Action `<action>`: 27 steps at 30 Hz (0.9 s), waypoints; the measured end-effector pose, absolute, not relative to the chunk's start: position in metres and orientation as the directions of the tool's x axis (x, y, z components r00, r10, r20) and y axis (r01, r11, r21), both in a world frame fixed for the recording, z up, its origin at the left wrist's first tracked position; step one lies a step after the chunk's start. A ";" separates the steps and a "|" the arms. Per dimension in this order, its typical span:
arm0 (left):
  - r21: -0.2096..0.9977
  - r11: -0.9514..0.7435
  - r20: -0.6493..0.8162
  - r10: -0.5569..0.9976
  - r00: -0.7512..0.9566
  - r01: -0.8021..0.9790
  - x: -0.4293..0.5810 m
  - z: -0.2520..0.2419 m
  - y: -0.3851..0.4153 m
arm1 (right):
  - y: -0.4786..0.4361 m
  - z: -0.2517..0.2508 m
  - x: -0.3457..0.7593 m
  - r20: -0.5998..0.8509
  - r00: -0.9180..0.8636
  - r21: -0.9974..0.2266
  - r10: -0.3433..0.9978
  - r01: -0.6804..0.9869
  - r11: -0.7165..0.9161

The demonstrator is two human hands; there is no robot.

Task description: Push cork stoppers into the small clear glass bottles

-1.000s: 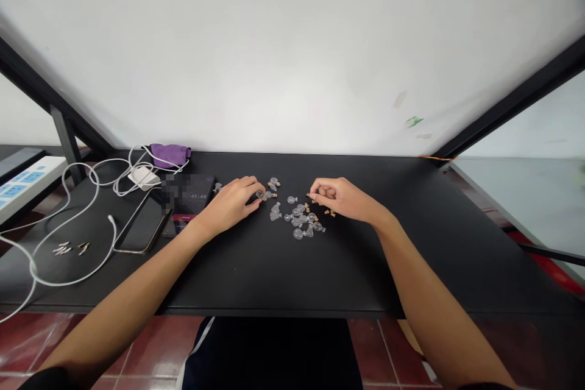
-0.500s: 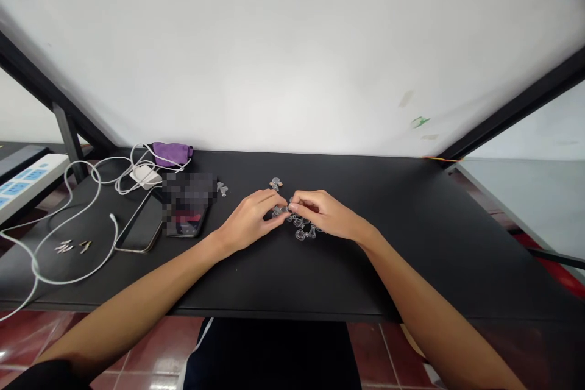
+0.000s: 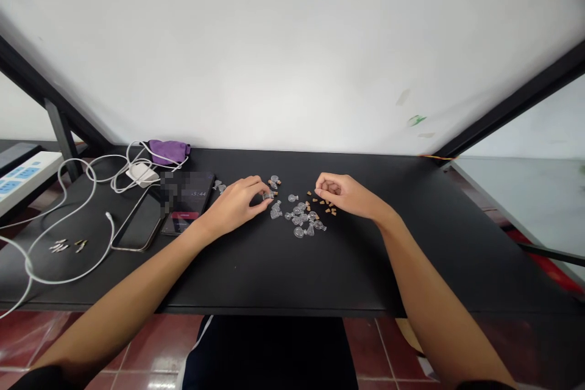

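Between the thumb and fingers of my left hand (image 3: 244, 200) is a tiny clear glass bottle (image 3: 267, 196) with a cork in its neck. My right hand (image 3: 343, 192) hovers beside several loose small corks (image 3: 328, 203), its fingers curled and thumb against them; what they hold, if anything, is hidden. A heap of clear little bottles (image 3: 300, 215) lies on the black table between and below the hands. Just beyond my left fingertips sit a few bottles with corks (image 3: 274, 181). More clear bottles (image 3: 219, 186) rest left of that hand, partly hidden behind it.
Left on the table (image 3: 283, 280) are a phone with a lit screen (image 3: 189, 201), a second dark phone (image 3: 139, 222), a white cable (image 3: 64, 282), a charger (image 3: 142, 174) and a purple cloth (image 3: 169, 151). Small metallic pieces (image 3: 59, 246) lie near the cable. A white wall (image 3: 292, 73) stands behind.
My hands were together over the heap and have moved apart. The left went left with a corked bottle; the right went right and up, bringing the loose corks into sight.
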State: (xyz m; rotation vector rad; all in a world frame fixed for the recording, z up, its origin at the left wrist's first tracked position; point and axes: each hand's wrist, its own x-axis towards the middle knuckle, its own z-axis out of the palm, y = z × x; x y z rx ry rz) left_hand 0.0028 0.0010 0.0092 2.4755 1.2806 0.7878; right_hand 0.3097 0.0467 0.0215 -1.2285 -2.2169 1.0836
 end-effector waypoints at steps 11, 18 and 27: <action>0.323 -0.785 0.242 0.609 0.756 0.529 0.014 0.006 -0.013 | 0.050 0.015 0.310 -0.020 -0.549 -0.760 0.835 0.551 0.345; 0.368 -0.740 0.272 0.665 0.696 0.564 0.013 0.003 -0.009 | 0.049 0.020 0.312 -0.050 -0.542 -0.723 0.839 0.599 0.344; 0.350 -0.559 0.371 0.820 0.437 0.752 0.005 -0.012 0.009 | 0.049 0.024 0.321 -0.128 -0.571 -0.687 0.811 0.641 0.343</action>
